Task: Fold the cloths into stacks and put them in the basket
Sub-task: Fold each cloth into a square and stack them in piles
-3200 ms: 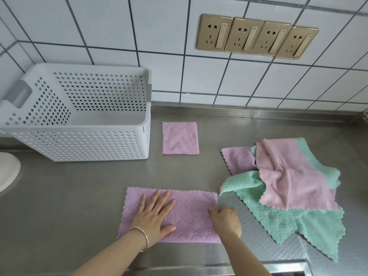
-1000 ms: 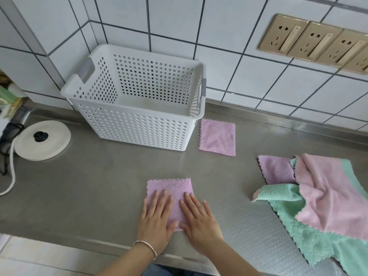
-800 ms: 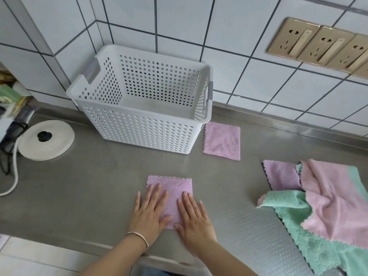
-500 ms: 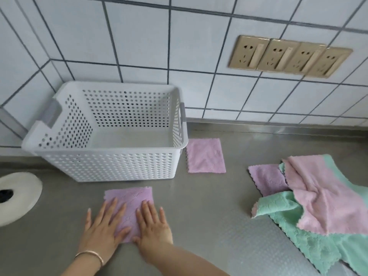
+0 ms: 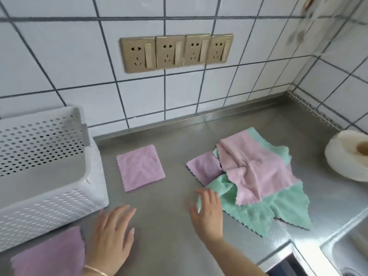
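Note:
A folded purple cloth [image 5: 49, 255] lies at the lower left, in front of the white perforated basket [image 5: 59, 208]. Another folded purple cloth [image 5: 140, 170] rests to the right of the basket. At the right sits a loose pile: a pink cloth [image 5: 256, 172] over a green cloth [image 5: 264, 212] and a purple cloth [image 5: 205, 170]. My left hand [image 5: 111, 240] hovers flat, fingers spread, just right of the near folded cloth. My right hand [image 5: 207, 210] is blurred, fingers apart, at the near left corner of the green cloth, holding nothing.
The steel counter [image 5: 169, 226] meets a tiled wall with several gold sockets [image 5: 176, 51]. A white round object [image 5: 350, 156] sits at the far right. A sink [image 5: 346, 253] drops off at the lower right corner.
Both hands have left the folded purple cloth, which now lies at the lower left. My right hand has moved right to the loose pile. The view has swung right.

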{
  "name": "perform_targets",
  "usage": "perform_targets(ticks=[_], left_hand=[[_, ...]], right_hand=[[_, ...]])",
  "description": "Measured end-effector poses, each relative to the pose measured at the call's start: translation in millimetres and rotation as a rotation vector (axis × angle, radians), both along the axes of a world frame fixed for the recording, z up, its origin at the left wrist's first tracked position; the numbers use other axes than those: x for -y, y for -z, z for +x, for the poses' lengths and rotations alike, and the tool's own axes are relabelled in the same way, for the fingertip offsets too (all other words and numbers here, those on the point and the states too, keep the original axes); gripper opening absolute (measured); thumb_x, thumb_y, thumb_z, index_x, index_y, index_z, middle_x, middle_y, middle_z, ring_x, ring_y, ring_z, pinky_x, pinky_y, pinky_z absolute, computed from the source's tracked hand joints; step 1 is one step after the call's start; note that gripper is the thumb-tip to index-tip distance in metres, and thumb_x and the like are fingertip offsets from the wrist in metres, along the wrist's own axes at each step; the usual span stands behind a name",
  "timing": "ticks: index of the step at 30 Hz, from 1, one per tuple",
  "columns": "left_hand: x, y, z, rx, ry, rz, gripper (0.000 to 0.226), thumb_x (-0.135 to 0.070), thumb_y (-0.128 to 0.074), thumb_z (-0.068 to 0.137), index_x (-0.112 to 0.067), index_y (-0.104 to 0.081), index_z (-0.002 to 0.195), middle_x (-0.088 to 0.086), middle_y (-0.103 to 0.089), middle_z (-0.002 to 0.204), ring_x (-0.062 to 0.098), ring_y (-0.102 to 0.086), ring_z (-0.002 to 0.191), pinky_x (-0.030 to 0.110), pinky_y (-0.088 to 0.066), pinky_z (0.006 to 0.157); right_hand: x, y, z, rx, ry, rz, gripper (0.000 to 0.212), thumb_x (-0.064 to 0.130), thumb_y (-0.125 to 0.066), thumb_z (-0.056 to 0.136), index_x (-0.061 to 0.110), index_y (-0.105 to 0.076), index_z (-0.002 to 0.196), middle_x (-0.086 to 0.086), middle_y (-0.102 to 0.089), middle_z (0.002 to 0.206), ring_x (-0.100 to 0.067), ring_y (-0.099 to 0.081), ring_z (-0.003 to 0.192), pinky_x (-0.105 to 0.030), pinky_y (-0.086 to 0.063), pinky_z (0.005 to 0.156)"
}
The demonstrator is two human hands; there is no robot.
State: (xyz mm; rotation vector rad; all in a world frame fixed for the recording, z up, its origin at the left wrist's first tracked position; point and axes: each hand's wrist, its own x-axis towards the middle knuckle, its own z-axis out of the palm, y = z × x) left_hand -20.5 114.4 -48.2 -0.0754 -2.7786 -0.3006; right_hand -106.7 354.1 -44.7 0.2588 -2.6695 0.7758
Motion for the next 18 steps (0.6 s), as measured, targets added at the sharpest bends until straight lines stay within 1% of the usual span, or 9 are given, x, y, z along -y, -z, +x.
perform_targets(ticks=[2,3,6,8,9,11,14,15,18], left_hand=[[-47,-7,-43,-0.003,0.099,0.044,0.034,-0.037,-0.036,0.085,-0.023,-0.05,0.113,-0.004,-0.053,0.113,0.016,-0.048,0.101,0.042,-0.029,0.097],[-66,-12,-59,0.022,0.129,0.069,0.036,-0.034,-0.041,0.079,-0.024,-0.05,0.112,-0.005,-0.055,0.111,0.014,-0.047,0.101,0.04,-0.031,0.095],[-123,-23,-101,0.072,0.199,0.071,0.037,-0.033,-0.044,0.071,-0.023,-0.056,0.105,-0.003,-0.066,0.099,0.014,-0.044,0.096,0.031,-0.033,0.086],[-159,-28,-123,0.146,0.273,0.058,0.037,-0.034,-0.045,0.068,-0.025,-0.056,0.102,-0.005,-0.067,0.093,0.013,-0.046,0.091,0.028,-0.032,0.082],[-176,-30,-134,0.178,0.316,0.055,0.038,-0.035,-0.045,0.066,-0.027,-0.053,0.103,-0.006,-0.066,0.092,0.012,-0.05,0.089,0.026,-0.032,0.081],[-205,-34,-151,0.205,0.403,0.04,0.04,-0.035,-0.047,0.066,-0.03,-0.05,0.105,-0.01,-0.066,0.096,0.01,-0.056,0.089,0.024,-0.034,0.084],[-249,-46,-180,0.226,0.57,-0.007,0.051,-0.032,-0.064,0.062,-0.029,-0.055,0.112,-0.012,-0.067,0.106,0.009,-0.061,0.098,0.026,-0.045,0.094],[-261,-54,-189,0.256,0.604,-0.042,0.052,-0.03,-0.066,0.064,-0.028,-0.057,0.115,-0.012,-0.068,0.108,0.01,-0.062,0.101,0.028,-0.045,0.098],[-284,-75,-217,0.374,0.601,-0.076,0.028,-0.027,-0.053,0.085,-0.025,-0.058,0.113,-0.006,-0.068,0.109,0.016,-0.057,0.11,0.038,-0.02,0.113]], right_hand=[[-54,-1,-27,0.074,0.231,-0.028,0.028,0.028,-0.048,0.071,0.012,-0.058,0.093,-0.005,-0.06,0.088,-0.027,-0.053,0.082,-0.032,-0.04,0.076],[-71,-1,-37,0.128,0.3,-0.015,0.03,0.028,-0.052,0.069,0.01,-0.06,0.092,-0.006,-0.061,0.088,-0.03,-0.057,0.083,-0.036,-0.043,0.075],[-105,6,-55,0.32,0.35,0.069,0.031,0.016,-0.072,0.055,0.01,-0.063,0.084,-0.007,-0.063,0.082,-0.034,-0.061,0.075,-0.039,-0.049,0.062],[-120,11,-57,0.385,0.324,0.137,0.018,0.017,-0.063,0.055,0.013,-0.062,0.073,-0.005,-0.062,0.072,-0.032,-0.06,0.063,-0.035,-0.046,0.051],[-127,12,-59,0.386,0.314,0.15,0.013,0.019,-0.055,0.058,0.014,-0.062,0.068,-0.003,-0.061,0.067,-0.031,-0.059,0.058,-0.033,-0.044,0.047],[-141,10,-63,0.295,0.268,0.137,0.019,0.021,-0.043,0.067,0.015,-0.061,0.065,-0.001,-0.06,0.061,-0.028,-0.057,0.053,-0.03,-0.041,0.045],[-167,-11,-73,0.122,0.133,0.106,0.016,0.012,-0.048,0.072,0.017,-0.063,0.074,0.004,-0.059,0.063,-0.02,-0.054,0.059,-0.027,-0.038,0.049],[-175,-19,-77,0.093,0.066,0.101,0.017,0.011,-0.05,0.072,0.017,-0.065,0.077,0.004,-0.06,0.063,-0.018,-0.053,0.061,-0.027,-0.04,0.05],[-202,-53,-90,0.08,-0.083,0.056,0.017,0.017,-0.055,0.075,0.017,-0.07,0.083,0.003,-0.064,0.064,-0.018,-0.059,0.056,-0.025,-0.044,0.043]])
